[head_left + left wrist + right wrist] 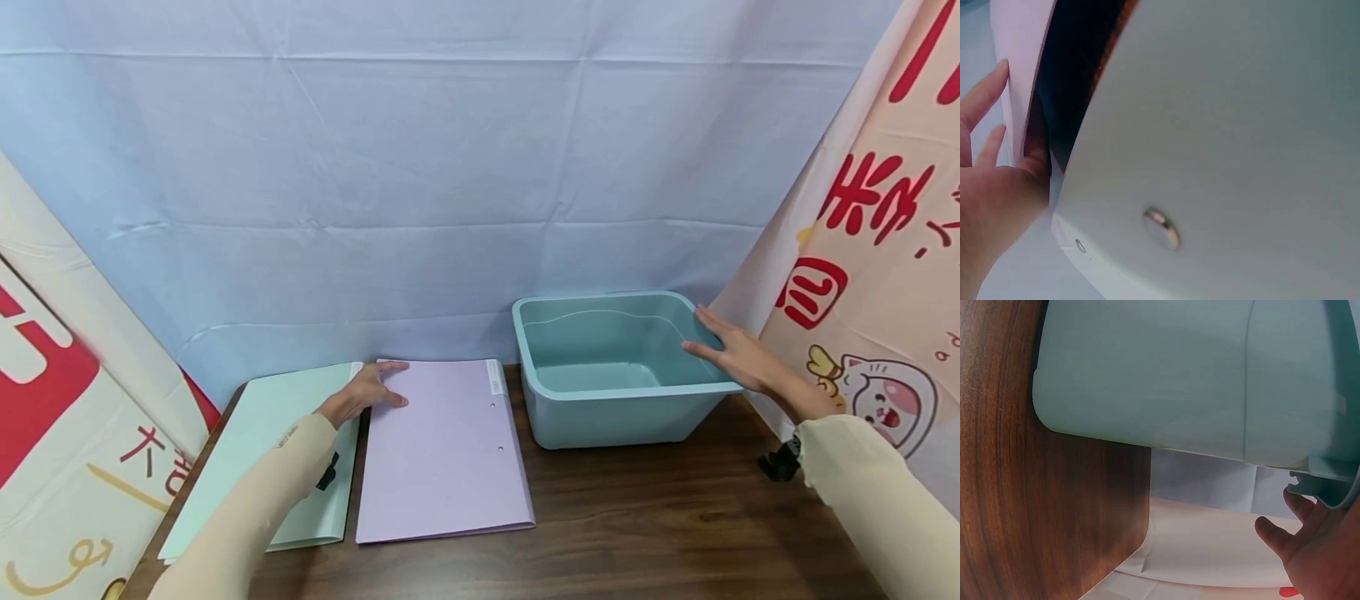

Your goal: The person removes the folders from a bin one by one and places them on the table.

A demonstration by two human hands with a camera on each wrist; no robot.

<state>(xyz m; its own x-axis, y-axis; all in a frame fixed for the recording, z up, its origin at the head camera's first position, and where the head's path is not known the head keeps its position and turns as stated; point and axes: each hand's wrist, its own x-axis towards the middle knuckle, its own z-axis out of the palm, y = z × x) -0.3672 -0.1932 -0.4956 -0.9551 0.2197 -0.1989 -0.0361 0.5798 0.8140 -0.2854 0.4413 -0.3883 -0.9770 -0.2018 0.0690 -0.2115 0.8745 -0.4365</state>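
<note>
The left hand (pixel 366 392) is at the far left corner of a pale purple folder (pixel 444 454), thumb and forefinger spread over its edge. In the left wrist view, its fingers (pixel 988 94) are beside the folder's upright-looking edge. Left of it a mint green folder (pixel 300 450) lies under the left forearm. The right hand (pixel 742 358) rests at the right rim of a teal plastic bin (pixel 607 417), fingers extended. In the right wrist view, two fingers (pixel 1274 536) show outside the bin, close under its rim.
Both folders and the bin stand on a dark wooden table (pixel 637 517). A pale blue cloth (pixel 420 167) hangs behind it. Printed cloths hang at the left (pixel 75 400) and right (pixel 885 250) sides, close to the table's edges.
</note>
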